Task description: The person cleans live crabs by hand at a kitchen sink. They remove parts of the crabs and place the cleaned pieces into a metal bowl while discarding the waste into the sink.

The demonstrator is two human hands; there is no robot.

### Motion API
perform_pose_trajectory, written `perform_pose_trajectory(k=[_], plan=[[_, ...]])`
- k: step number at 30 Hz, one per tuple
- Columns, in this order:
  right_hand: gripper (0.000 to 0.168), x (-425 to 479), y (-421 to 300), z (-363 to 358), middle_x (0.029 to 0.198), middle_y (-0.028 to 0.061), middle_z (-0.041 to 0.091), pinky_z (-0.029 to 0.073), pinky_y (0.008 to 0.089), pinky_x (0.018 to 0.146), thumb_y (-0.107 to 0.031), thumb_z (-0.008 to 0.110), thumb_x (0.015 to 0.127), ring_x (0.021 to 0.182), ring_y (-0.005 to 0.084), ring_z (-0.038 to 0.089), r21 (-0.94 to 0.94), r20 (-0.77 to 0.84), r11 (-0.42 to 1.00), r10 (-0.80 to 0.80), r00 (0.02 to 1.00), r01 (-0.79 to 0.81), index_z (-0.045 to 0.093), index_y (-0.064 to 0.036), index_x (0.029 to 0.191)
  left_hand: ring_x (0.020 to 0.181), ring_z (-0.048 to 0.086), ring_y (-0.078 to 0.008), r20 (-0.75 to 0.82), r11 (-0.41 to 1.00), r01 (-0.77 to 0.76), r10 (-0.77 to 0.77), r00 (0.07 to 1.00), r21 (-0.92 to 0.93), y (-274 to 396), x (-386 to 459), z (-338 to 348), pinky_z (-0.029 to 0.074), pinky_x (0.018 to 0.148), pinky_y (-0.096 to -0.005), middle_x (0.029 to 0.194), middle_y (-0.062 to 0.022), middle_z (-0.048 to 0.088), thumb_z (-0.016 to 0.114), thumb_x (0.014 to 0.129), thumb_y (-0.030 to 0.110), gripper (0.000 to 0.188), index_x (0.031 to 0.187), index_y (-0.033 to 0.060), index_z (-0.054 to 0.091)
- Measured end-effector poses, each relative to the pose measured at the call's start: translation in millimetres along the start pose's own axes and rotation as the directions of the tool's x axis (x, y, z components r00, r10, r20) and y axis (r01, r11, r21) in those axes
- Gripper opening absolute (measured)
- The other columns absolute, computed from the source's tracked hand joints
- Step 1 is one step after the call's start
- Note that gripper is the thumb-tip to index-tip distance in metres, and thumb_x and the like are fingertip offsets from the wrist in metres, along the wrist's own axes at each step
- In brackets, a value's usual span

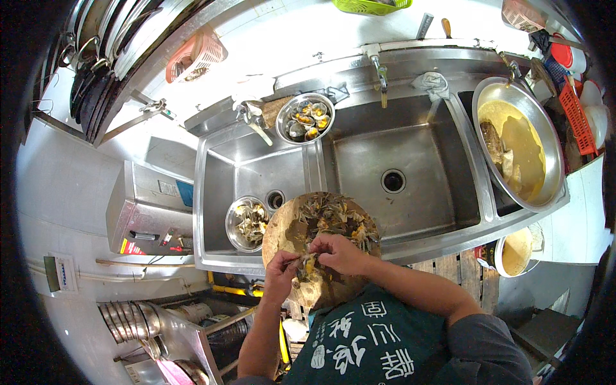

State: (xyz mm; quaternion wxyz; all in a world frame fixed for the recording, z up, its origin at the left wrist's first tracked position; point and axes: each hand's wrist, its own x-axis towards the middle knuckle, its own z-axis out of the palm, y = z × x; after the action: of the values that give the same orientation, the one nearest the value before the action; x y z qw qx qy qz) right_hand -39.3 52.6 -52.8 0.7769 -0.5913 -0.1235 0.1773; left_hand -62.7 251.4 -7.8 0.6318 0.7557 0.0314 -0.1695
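My left hand (283, 273) and my right hand (337, 254) meet over a round wooden chopping board (279, 240) at the sink's front edge. Between their fingertips is a small piece of seafood (309, 267) with yellow-orange parts; whether it is a crab piece I cannot tell. Beyond my right hand, a heap of brown and orange scraps (332, 211) covers the far part of the board. In the left basin, a metal bowl (231, 230) of pale and yellow pieces stands just left of the board. Another metal bowl (279, 120) holds several dark shells with orange contents behind the basins.
The stainless steel double sink (399, 159) has a faucet (382, 82) at its back. A large metal basin (558, 159) of yellowish liquid stands at the right, with a bucket (517, 252) below. Pink baskets (207, 50) and hanging pans (91, 91) are at upper left.
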Motion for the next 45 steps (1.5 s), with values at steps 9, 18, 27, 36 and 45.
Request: perform_pose_trajectory(k=[9, 18, 27, 36, 45], plan=[[0.026, 1, -14, -6, 0.07, 0.0014, 0.059, 0.045, 0.0297, 0.063, -0.027, 0.06, 0.088, 0.067, 0.0104, 0.053, -0.051, 0.296, 0.958, 0.284, 0.912, -0.282, 0.061, -0.001, 0.085, 0.082, 0.061, -0.0233, 0.189, 0.809, -0.318, 0.257, 0.948, 0.494, 28, -4, -18, 0.047, 0.075, -0.0304, 0.085, -0.0106, 0.062, 0.062, 0.079, -0.005, 0.016, 0.093, 0.0005, 0.06], [0.017, -3, -12, 12, 0.09, 0.0134, 0.058, 0.043, 0.0425, 0.077, -0.019, 0.056, 0.083, 0.088, 0.0316, 0.057, -0.676, 0.187, 0.698, -0.147, 0.971, 0.236, 0.058, -0.005, 0.092, 0.079, 0.058, -0.0137, -0.003, 0.915, -0.08, 0.088, 0.996, 0.394, 11, -12, -12, 0.047, 0.073, -0.027, 0.087, -0.0062, 0.061, 0.055, 0.082, -0.006, 0.016, 0.097, -0.0007, 0.058], [0.018, -9, -4, 19, 0.089, 0.0134, 0.056, 0.041, 0.0453, 0.076, -0.021, 0.055, 0.083, 0.09, 0.0326, 0.055, -0.754, 0.085, 0.637, -0.145, 0.986, 0.159, 0.055, -0.006, 0.092, 0.076, 0.055, -0.0103, -0.34, 0.973, 0.092, -0.016, 0.94, 0.211, -70, -8, -64, 0.046, 0.071, -0.0253, 0.086, -0.005, 0.06, 0.052, 0.085, -0.005, 0.016, 0.1, 0.0003, 0.055], [0.021, 3, 14, 29, 0.091, 0.0131, 0.058, 0.046, 0.0417, 0.077, -0.02, 0.062, 0.078, 0.09, 0.0319, 0.057, -0.722, 0.116, 0.638, -0.271, 0.956, 0.269, 0.059, -0.006, 0.094, 0.083, 0.062, -0.0285, -0.159, 0.677, -0.066, 0.265, 0.951, 0.733, -13, -6, -24, 0.048, 0.077, -0.0364, 0.089, -0.0138, 0.064, 0.063, 0.079, 0.003, 0.02, 0.098, 0.0023, 0.059], [0.025, 7, 5, 27, 0.093, 0.0123, 0.057, 0.047, 0.0404, 0.079, -0.016, 0.066, 0.076, 0.089, 0.0318, 0.057, -0.707, 0.214, 0.602, -0.319, 0.923, 0.371, 0.061, -0.006, 0.099, 0.076, 0.062, -0.0315, -0.044, 0.657, -0.201, 0.337, 0.941, 0.727, 7, -9, -1, 0.048, 0.07, -0.0395, 0.081, -0.0143, 0.063, 0.062, 0.078, 0.003, 0.016, 0.094, 0.0019, 0.058]])
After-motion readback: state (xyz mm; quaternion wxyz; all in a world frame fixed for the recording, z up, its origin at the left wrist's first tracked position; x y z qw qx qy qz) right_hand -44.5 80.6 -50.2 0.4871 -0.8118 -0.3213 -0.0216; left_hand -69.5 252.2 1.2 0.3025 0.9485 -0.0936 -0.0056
